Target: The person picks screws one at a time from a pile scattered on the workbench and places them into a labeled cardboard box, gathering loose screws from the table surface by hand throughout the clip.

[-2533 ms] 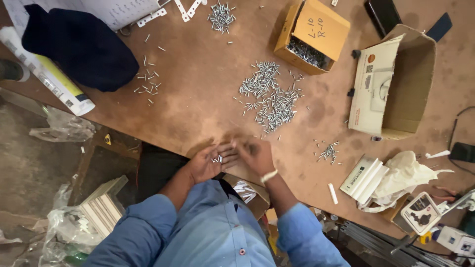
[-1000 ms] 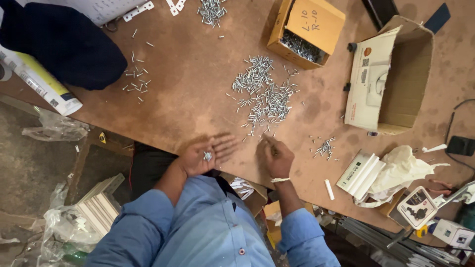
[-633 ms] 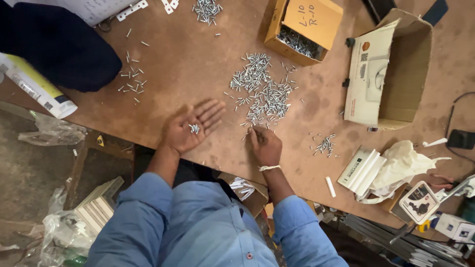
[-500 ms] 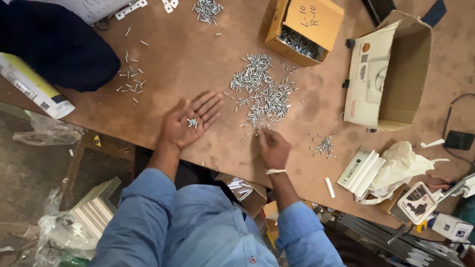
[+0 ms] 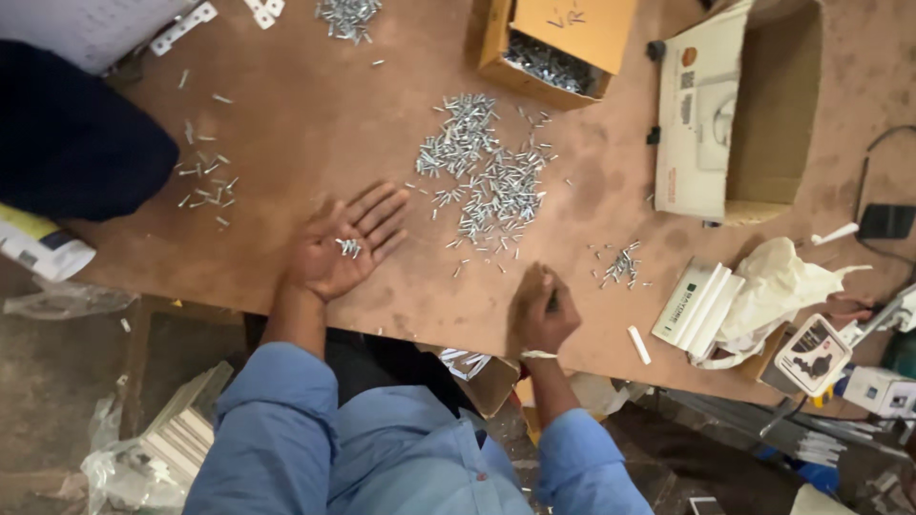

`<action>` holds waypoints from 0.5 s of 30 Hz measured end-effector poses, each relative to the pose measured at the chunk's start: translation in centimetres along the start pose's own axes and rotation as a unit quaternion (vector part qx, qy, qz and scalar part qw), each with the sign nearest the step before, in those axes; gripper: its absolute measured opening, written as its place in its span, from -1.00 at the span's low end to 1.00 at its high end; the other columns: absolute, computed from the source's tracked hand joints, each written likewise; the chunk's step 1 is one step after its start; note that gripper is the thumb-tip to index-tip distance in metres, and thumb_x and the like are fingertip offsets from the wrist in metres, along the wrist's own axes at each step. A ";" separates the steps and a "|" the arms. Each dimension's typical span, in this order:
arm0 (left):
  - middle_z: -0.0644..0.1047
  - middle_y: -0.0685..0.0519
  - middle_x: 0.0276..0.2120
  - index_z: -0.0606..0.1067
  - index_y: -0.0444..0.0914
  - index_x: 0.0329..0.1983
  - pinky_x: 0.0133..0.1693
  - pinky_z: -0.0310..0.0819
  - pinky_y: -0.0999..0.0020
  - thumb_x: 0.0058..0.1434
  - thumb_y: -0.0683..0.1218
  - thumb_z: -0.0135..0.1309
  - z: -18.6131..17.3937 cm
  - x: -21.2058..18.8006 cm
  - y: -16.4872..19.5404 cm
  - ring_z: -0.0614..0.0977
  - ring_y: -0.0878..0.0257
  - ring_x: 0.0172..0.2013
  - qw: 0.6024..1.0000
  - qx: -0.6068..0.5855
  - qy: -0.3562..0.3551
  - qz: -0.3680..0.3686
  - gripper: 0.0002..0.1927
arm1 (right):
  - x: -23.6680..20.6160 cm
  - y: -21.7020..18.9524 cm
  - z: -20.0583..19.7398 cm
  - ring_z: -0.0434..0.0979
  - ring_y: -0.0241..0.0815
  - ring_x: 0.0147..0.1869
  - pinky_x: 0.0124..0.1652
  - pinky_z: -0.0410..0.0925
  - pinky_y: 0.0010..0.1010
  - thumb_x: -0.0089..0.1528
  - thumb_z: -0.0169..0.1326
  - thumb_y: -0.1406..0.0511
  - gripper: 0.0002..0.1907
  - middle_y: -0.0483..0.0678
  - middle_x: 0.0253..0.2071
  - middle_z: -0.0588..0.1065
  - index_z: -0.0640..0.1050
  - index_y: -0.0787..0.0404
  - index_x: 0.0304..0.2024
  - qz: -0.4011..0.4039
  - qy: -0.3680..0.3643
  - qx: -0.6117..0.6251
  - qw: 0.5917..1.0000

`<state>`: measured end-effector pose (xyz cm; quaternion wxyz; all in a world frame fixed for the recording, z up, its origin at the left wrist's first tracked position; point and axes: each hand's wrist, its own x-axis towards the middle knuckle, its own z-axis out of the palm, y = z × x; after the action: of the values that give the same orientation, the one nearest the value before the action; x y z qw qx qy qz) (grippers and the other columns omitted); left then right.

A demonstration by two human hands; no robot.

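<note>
Left hand [image 5: 345, 243] flat and fully open on the table [image 5: 286, 114], palm up with few small screws [image 5: 347, 247] lying in it; right hand [image 5: 542, 310] closed to fist, content hidden, nearer to big screw pile [image 5: 489, 172] just ahead.

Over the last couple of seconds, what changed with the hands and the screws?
The hands parted. The left hand moved out and lies palm up, open, with a few screws on it. The right hand closed and drew back from the big screw pile. Pile and cardboard boxes stayed put.
</note>
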<state>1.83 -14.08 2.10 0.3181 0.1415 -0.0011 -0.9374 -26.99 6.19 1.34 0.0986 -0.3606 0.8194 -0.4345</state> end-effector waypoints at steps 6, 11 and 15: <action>0.14 -0.11 0.53 0.07 -0.31 0.57 0.49 -0.12 -0.02 0.36 0.37 -0.15 -0.5 0.3 0.2 0.14 0.09 0.51 1.000 -0.023 -0.017 -0.010 -0.08 | 1.4 2.5 -0.2 0.47 -0.28 -0.17 -0.16 0.33 -0.48 0.53 0.00 0.22 -0.68 -0.02 -0.19 0.57 0.57 0.40 -0.05 0.084 0.012 0.094 0.992; 0.11 -0.10 0.54 0.05 -0.31 0.57 0.51 -0.18 -0.03 0.36 0.38 -0.16 -0.7 0.2 0.1 0.10 0.11 0.54 0.999 -0.034 -0.022 -0.013 -0.07 | 3.7 0.9 -0.7 0.43 -0.42 -0.35 -0.34 0.34 -0.58 0.30 0.24 0.25 -0.77 -0.08 -0.35 0.59 0.69 0.29 -0.11 0.027 -0.102 0.019 0.994; 0.09 -0.10 0.55 0.05 -0.31 0.57 0.50 -0.20 -0.02 0.36 0.38 -0.18 -0.6 0.3 0.2 0.07 0.10 0.55 0.999 -0.023 -0.023 -0.010 -0.07 | 4.4 -3.8 1.0 0.44 -0.36 -0.44 -0.37 0.36 -0.52 0.22 0.31 0.27 -0.77 -0.02 -0.43 0.58 0.71 0.22 -0.11 -0.049 -0.163 -0.085 0.982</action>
<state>1.91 -14.36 1.44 0.3115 0.1125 0.0141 -0.9435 -27.76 1.20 4.44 0.1785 -0.4733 0.8078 -0.3027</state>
